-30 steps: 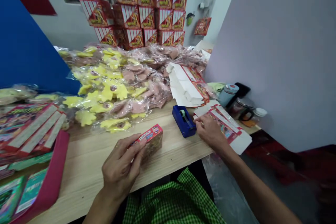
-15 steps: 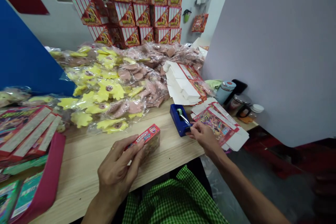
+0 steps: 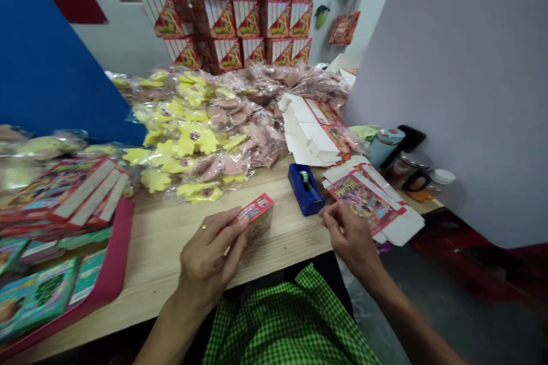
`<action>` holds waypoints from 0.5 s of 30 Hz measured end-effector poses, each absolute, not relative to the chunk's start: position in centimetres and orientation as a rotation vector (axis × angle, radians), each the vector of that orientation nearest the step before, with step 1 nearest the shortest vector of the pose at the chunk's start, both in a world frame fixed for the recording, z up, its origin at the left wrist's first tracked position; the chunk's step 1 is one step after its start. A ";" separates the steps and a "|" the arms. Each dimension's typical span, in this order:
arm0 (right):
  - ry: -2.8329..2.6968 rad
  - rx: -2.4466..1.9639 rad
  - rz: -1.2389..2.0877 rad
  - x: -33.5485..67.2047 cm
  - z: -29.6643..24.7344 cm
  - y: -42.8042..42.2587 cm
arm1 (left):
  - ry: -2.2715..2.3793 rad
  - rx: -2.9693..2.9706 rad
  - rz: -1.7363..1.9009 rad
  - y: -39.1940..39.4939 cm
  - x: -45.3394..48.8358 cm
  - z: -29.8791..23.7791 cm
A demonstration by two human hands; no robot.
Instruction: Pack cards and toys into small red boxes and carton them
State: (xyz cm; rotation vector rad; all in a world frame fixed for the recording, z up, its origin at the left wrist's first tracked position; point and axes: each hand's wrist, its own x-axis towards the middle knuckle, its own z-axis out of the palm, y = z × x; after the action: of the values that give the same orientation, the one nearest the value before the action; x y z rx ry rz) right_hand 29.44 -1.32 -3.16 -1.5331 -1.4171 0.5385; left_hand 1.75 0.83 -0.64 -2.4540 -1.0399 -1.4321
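My left hand (image 3: 210,254) is closed round the near left end of a small red printed box (image 3: 260,211), which stands on its edge on the wooden table (image 3: 171,251). To the right of it is a blue tape dispenser (image 3: 309,202) with a small roll in it. My right hand (image 3: 350,235) hovers just right of the dispenser's near end, thumb and fingertips pinched together. The piece of tape between those fingertips is too small and clear to show well now. Flattened printed cartons (image 3: 363,199) lie just beyond my right hand.
Bagged yellow (image 3: 194,140) and pink shapes (image 3: 261,142) pile up at the back. Folded white-and-red cartons (image 3: 314,131) lie behind the dispenser. A pink bin (image 3: 117,256) with boxes stands left; a blue bottle (image 3: 383,148) and jars stand right. Stacked red boxes (image 3: 248,17) line the wall.
The strip of tape that ran from the dispenser to my right hand is off it, and that hand has drawn away slightly. My left hand still holds the box. The view has shifted.
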 end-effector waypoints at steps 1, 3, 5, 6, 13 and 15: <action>-1.450 -1.461 0.645 28.5 -2.4 -1.8 | -1.030 -2.451 -1.434 0.8 1.8 -0.7; -1.471 -1.271 0.921 26.2 -1.0 -2.2 | -1.019 -2.439 -1.437 0.8 1.8 -0.7; -1.430 -1.083 1.167 23.8 0.0 -2.0 | -1.012 -2.431 -1.436 0.8 1.9 -0.8; -1.406 -1.012 1.261 22.7 0.4 -1.7 | -1.009 -2.429 -1.436 0.8 1.9 -0.8; -1.324 -0.939 1.455 19.1 1.4 0.7 | -1.101 -2.414 -1.534 0.5 2.0 -1.0; -1.332 -0.985 1.452 18.9 1.5 1.1 | -1.161 -2.379 -1.541 0.4 2.0 -1.1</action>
State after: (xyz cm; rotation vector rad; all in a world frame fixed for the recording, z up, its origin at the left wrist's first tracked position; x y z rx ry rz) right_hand 18.94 1.08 1.48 -0.9850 -1.3322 1.4516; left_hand 1.99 0.41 -1.14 -2.3790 -1.1614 -1.5410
